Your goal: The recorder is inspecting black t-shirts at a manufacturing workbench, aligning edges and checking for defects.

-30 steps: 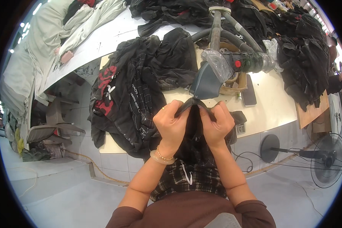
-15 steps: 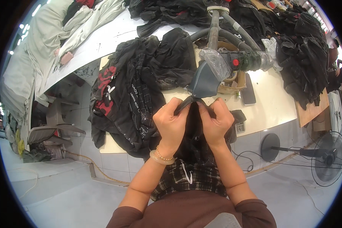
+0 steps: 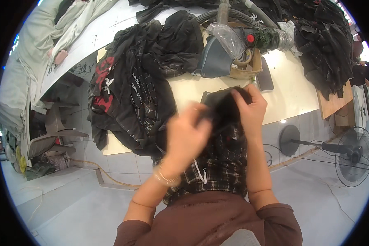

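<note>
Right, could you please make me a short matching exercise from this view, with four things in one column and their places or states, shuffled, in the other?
1. right hand
2. fan
3. flat dark slab
4. pale cloth

A. next to the cardboard box
B. pinching the black garment
C. draped at the picture's upper left
D. on the floor, at the right

Pairs: 1-B; 2-D; 3-A; 4-C

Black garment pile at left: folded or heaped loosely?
Heaped loosely: the garment pile shows crumpled creases, and its cloth hangs over the near edge of the table.
</note>
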{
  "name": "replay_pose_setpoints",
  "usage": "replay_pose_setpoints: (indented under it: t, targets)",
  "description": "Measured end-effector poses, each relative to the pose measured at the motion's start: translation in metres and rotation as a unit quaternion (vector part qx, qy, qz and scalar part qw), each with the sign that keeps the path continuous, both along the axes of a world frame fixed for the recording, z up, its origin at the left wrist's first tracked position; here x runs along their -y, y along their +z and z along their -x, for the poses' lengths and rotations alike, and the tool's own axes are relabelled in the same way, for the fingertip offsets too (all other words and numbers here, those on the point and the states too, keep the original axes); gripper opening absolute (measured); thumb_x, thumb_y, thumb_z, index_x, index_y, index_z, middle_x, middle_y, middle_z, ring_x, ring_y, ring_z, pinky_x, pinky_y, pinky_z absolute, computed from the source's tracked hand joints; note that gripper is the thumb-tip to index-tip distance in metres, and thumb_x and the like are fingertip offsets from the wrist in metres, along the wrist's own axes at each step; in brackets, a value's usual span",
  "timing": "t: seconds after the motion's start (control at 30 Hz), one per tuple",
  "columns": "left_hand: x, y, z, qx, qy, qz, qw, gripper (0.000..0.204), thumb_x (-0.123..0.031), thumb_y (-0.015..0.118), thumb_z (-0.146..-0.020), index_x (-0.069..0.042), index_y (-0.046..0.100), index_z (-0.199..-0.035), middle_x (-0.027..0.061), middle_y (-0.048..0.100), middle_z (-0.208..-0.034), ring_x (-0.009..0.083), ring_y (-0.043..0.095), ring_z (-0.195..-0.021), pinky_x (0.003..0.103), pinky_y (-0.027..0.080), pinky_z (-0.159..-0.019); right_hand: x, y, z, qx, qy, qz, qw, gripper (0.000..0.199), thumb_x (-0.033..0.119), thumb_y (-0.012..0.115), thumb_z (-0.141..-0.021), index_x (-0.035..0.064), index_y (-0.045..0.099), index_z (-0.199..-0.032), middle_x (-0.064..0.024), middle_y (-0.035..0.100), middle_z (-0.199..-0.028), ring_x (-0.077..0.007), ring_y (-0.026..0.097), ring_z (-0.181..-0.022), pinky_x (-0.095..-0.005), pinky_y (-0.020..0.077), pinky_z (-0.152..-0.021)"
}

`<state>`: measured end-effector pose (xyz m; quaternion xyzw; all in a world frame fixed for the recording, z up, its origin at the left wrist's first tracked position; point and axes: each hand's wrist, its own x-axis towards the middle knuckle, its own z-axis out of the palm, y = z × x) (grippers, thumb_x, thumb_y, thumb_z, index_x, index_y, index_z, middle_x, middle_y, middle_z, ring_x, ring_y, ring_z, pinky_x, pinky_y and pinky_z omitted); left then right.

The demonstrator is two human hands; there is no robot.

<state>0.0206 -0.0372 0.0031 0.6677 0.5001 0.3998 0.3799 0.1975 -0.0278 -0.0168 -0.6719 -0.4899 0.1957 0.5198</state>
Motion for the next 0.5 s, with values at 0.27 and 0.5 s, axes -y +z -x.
replay_pose_setpoints:
  t: [0.27,0.5]
  targets:
    - [0.059,-0.035,0.019,-0.075,-0.212,0.006,0.974,0.019,-0.017,0.073,-0.080,-0.004,0.066,-0.093,0.0100,0.064,-0.086,0.0257,0.062,-0.082,0.036,0.050,-0.072,0.034,-0.023,-0.057,-0.017,-0.069,0.055,0.996,0.019,0.013,0.069,-0.085,-0.0011,0.057,-0.087,-0.0034,0.053,-0.079,-0.0156,0.048,-0.072,-0.0301,0.0418,-0.070]
    - [0.074,-0.085,0.044,-0.277,0.013,0.060,0.959,0.058,-0.035,0.078,-0.074,0.004,0.053,-0.109,0.0162,0.053,-0.109,0.0344,0.054,-0.100,0.042,0.049,-0.081,0.022,-0.008,-0.014,0.042,0.073,0.135,0.987,0.034,0.027,0.068,-0.087,-0.0046,0.062,-0.078,-0.0107,0.053,-0.075,-0.0213,0.050,-0.069,-0.0313,0.0402,-0.066]
